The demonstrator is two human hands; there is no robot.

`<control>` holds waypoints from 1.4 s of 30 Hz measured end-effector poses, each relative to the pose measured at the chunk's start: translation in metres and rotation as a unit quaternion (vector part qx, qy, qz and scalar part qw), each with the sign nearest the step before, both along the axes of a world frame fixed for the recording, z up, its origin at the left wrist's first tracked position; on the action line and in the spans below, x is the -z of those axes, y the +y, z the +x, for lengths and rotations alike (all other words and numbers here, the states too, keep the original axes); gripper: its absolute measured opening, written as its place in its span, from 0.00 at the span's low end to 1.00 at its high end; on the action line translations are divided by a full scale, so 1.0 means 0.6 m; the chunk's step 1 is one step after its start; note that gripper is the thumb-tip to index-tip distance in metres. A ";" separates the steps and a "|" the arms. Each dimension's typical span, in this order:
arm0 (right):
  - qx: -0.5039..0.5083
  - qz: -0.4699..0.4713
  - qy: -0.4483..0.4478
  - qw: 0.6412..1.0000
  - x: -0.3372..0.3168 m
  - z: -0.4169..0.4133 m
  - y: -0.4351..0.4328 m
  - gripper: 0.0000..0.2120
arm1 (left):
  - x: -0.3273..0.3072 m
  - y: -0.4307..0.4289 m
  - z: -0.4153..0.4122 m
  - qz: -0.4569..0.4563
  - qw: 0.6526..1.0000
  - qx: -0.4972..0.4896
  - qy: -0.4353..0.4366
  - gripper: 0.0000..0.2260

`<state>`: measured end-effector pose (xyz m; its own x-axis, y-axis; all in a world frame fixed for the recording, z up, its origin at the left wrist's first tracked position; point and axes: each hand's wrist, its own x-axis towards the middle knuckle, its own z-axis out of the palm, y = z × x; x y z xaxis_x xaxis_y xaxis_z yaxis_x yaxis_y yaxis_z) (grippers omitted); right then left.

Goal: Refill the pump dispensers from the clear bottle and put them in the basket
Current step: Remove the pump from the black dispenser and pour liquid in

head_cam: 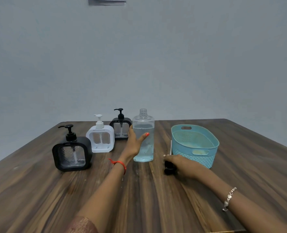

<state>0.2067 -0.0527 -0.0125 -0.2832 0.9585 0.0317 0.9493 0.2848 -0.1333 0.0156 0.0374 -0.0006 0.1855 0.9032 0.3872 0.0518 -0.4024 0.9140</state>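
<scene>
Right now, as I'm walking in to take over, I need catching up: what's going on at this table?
The left hand grips the uncapped bottle, which stands upright and partly full on the table. The right hand holds a black pump top with a white tube beside the basket. The near black dispenser, white dispenser and far black dispenser stand left of the bottle, pumps on, none in the basket.

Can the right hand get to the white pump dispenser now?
Probably not: the right hand holds a black pump top, and the clear bottle and left hand stand between it and the white pump dispenser.
</scene>
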 end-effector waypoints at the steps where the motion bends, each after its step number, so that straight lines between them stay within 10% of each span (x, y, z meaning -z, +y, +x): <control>1: 0.005 -0.007 0.010 1.000 -0.003 -0.002 -0.002 0.24 | 0.000 -0.001 0.000 -0.003 1.000 -0.002 -0.001 0.29; 13: 0.008 0.007 0.117 0.993 -0.033 0.005 -0.012 0.21 | 0.017 -0.020 -0.014 -0.031 0.999 0.006 0.021 0.25; 17: -0.010 0.044 0.128 0.991 -0.065 -0.013 -0.024 0.21 | 0.017 -0.028 -0.034 -0.030 0.999 -0.020 0.038 0.40; 30: -0.122 0.195 0.307 0.924 -0.160 -0.282 0.019 0.07 | -0.044 -0.088 -0.201 0.137 0.949 -0.281 0.038 0.17; 38: -0.096 0.097 0.375 0.917 -0.154 -0.429 0.087 0.14 | -0.026 -0.103 -0.310 0.216 0.887 -0.406 0.045 0.16; 42: -0.068 0.017 0.404 0.912 -0.131 -0.470 0.112 0.21 | -0.002 -0.080 -0.355 0.117 0.899 -0.413 0.091 0.27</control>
